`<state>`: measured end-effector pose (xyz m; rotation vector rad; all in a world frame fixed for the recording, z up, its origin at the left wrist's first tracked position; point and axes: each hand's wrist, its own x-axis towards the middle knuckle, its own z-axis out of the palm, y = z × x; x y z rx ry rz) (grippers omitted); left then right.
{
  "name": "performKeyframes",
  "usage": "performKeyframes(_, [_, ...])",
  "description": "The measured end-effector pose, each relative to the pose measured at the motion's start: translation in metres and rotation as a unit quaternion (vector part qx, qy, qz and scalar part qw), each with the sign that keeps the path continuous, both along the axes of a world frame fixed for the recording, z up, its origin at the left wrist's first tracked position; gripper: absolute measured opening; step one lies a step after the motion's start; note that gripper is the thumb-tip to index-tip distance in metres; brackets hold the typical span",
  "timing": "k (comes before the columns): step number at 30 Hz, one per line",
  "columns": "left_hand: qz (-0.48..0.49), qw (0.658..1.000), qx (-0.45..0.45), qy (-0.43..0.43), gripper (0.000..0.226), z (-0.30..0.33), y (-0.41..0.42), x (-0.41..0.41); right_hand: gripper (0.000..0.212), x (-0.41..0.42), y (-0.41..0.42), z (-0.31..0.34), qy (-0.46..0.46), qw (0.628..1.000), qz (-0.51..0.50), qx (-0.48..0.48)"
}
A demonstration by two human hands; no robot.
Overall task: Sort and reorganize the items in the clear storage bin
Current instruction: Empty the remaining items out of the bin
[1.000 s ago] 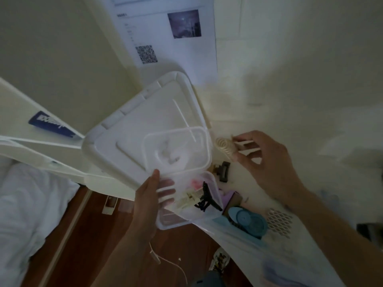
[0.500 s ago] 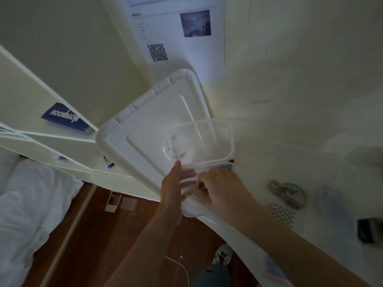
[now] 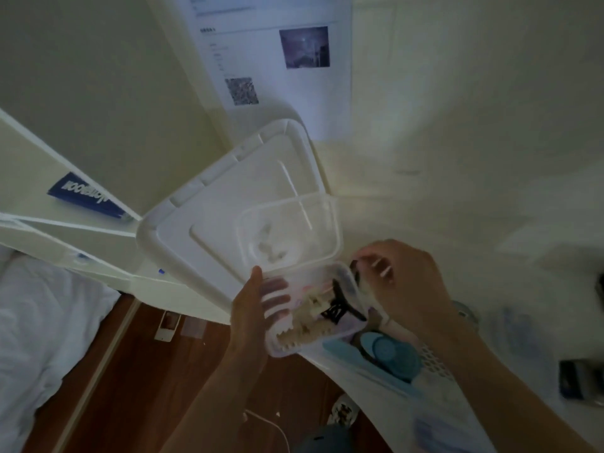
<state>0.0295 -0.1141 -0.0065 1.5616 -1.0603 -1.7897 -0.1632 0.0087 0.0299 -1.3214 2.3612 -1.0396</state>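
1. My left hand (image 3: 258, 308) grips the near-left end of the clear storage bin (image 3: 310, 308), thumb outside, fingers seen through the wall.
2. The bin sits at the bench (image 3: 457, 197) edge, its lid (image 3: 289, 228) flipped up behind.
3. Inside lie a black hair claw (image 3: 340, 307) and a cream comb (image 3: 299, 338).
4. My right hand (image 3: 405, 282) hovers at the bin's right rim, fingers curled; I cannot tell whether it holds anything.
5. A blue round case (image 3: 389, 353) lies just beside the bin.

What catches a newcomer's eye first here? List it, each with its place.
At center, the left hand grips the clear storage bin, which holds a black claw clip and cream clips. The right hand reaches over its right rim. Behind, a white lid leans; a blue round case lies lower right.
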Motion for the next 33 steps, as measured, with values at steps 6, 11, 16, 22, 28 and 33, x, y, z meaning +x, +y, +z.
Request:
performKeyframes(6, [0.002,1.0,-0.019,-0.024,0.058,-0.002,-0.009,0.003,0.034,-0.05,-0.034,-0.139,-0.081,0.959,-0.002,0.27])
performKeyframes(11, [0.029,0.999,-0.012,-0.038,0.059,-0.008,-0.018,0.007,0.065,-0.045,-0.08,-0.213,-0.04,0.945,0.097,0.311])
performKeyframes(16, [0.062,0.997,0.0,-0.048,0.059,-0.018,-0.026,0.011,0.041,-0.025,-0.083,-0.237,0.045,0.947,0.029,0.317])
performKeyframes(22, [0.035,0.998,-0.011,-0.043,0.055,-0.007,-0.018,0.01,0.023,-0.049,-0.054,-0.153,-0.132,0.981,-0.094,0.109])
performKeyframes(28, [0.029,0.999,-0.026,-0.033,0.055,0.0,-0.005,0.004,0.025,0.0,-0.008,-0.006,-0.351,0.927,-0.046,-0.125])
performKeyframes(33, [0.03,0.999,-0.018,-0.006,0.055,0.006,0.014,-0.007,0.031,0.087,-0.02,-0.008,-0.198,0.975,-0.095,-0.016])
